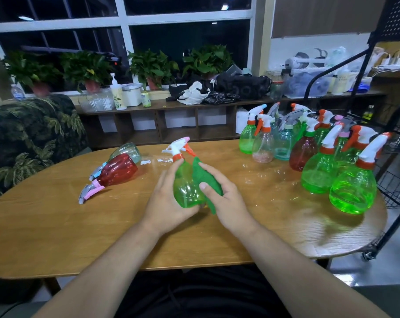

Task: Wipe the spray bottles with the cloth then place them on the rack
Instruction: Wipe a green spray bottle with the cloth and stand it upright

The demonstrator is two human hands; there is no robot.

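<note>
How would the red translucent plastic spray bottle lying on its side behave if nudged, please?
The red plastic spray bottle has a round body, so it may roll until its pink trigger catches. It looks empty, so probably light.

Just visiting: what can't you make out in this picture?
All from the head view:
- The far side of the green bottle: covered by the left hand and the green cloth in the right hand.
- The rack: cut off by the right edge.
- The clear bottle lying down: largely hidden behind the red bottle.
- The label on the white pump bottle: too small to read.
</note>
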